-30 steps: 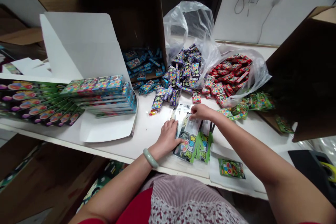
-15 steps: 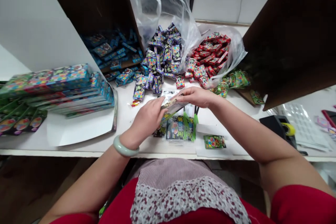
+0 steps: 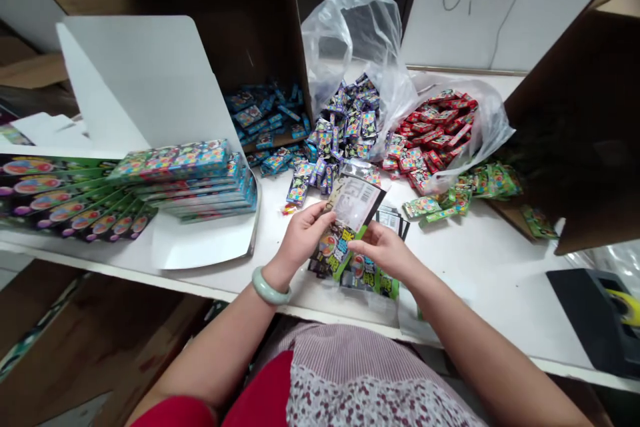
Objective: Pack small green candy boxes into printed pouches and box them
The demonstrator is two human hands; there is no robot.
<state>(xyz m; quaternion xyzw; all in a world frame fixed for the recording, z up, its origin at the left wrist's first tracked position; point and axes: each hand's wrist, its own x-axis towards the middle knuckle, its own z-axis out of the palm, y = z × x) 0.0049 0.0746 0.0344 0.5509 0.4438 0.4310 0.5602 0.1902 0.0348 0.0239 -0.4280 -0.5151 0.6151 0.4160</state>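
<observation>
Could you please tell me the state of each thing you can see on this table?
Left hand: raised, holding the packet's edge.
Right hand: raised, fingers against the packet's lower part.
Printed packet: lifted off the table, tilted.
Cardboard box: open, lying on its side, blue packets spilling out.
Clear plastic bag: open, purple packets spilling out.
Second plastic bag: open, red packets spilling out.
Stacked boxes: lying flat in a pile.

The held packet (image 3: 333, 247) is black and green, near red packets (image 3: 430, 140).

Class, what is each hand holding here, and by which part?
One printed packet: the left hand grips its left edge, the right hand its lower right edge.
</observation>
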